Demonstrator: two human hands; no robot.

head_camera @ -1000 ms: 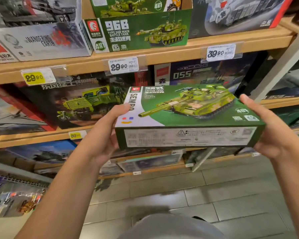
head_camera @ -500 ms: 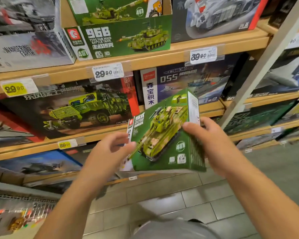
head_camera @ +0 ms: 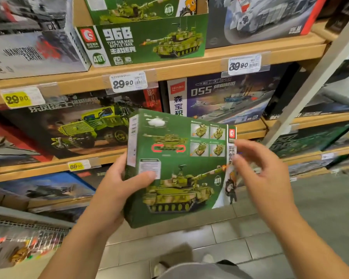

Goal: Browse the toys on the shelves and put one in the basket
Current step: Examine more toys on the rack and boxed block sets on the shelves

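I hold a green tank building-block box [head_camera: 179,168] upright in front of the shelves, its back face toward me. That face shows tank pictures and small inset photos. My left hand [head_camera: 117,190] grips its lower left edge, thumb across the back face and fingers behind. My right hand [head_camera: 264,174] hovers at the box's right edge with fingers spread and blurred; whether they touch the box is unclear. No basket is in view.
Wooden shelves [head_camera: 169,69] carry more toy boxes: a green 96B tank display box [head_camera: 141,43], a blue 055 ship box [head_camera: 226,97] and a green truck box [head_camera: 79,125]. A pale slanted post [head_camera: 310,81] stands at the right. Grey floor tiles [head_camera: 210,238] lie below.
The box has been turned over from its front to its back face. My left hand now grips it alone, and my right hand has come off its right side.
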